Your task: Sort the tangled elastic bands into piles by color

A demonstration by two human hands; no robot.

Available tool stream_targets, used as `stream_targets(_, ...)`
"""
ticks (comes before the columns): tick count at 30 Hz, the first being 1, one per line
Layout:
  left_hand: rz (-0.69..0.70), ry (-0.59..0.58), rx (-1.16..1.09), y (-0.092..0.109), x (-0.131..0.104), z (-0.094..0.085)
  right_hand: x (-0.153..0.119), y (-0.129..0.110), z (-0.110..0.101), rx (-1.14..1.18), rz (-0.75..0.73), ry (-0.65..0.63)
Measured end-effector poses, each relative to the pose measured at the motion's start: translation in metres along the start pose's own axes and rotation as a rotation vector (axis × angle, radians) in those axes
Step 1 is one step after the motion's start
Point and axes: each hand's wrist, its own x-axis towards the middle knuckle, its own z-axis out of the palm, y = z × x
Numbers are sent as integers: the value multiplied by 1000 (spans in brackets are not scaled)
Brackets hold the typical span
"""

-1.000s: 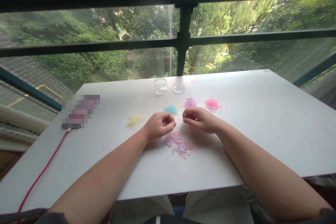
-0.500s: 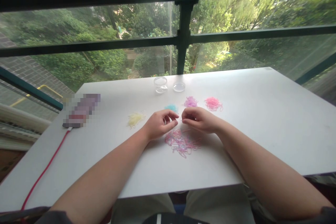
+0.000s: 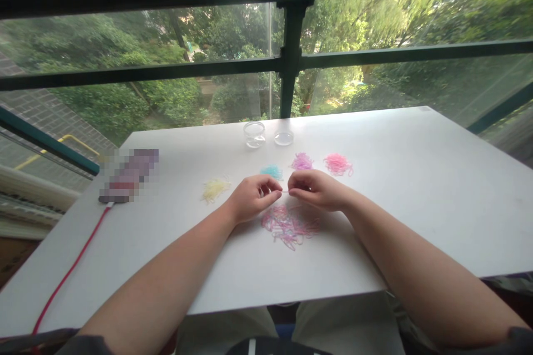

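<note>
My left hand and my right hand face each other over the table, fingertips pinched. A thin, pale pink rubber band spans the small gap between them, held at both ends. Just below my hands lies a loose mixed heap of rubber bands, mostly pink and purple. Past my fingers are sorted piles: blue rubber bands, purple rubber bands and pink rubber bands. Left of my left hand is a pile of yellow rubber bands.
A clear round jar and a clear lid stand near the far edge of the white table. A blurred-out phone with a red cable lies at the left. Green-framed windows rise behind the table.
My left fingertips have closed together, and the band now shows as a taut line between both hands. The piles, jar and lid stay where they were.
</note>
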Motion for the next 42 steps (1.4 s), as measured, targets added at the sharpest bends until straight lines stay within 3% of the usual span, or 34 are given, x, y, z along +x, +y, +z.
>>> stream_targets(17,-25,-13,-21,1,0,-1,0,5,0,28,-25,-21)
stream_targets(42,-30,-39,-41,-1,0,-2,-1,2,0,-128,-67,20)
